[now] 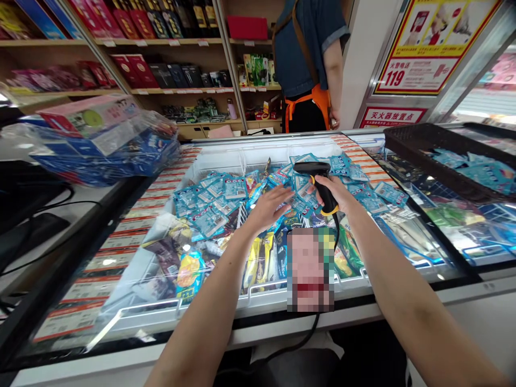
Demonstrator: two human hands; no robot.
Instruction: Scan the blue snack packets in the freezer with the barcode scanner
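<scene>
My right hand (336,191) is wrapped round the handle of a black and yellow barcode scanner (312,167), its head turned to the left. A black cable runs from the handle down over the front edge. Just left of the scanner, my left hand (269,208) has its fingers stretched out, palm mostly down, above small blue packets (212,217). Whether its fingertips touch a packet I cannot tell. The packets lie spread across the glass top of a chest freezer (133,344). Under the glass, yellow ice cream wrappers (264,252) and other bagged goods show.
Boxes in clear plastic wrap (105,137) are stacked at the left, near black cables. A dark basket (439,161) at the right holds more blue packets. Behind the freezer stands a person (300,59) in an orange apron, beside stocked shelves (161,42). A pixelated patch covers the front middle.
</scene>
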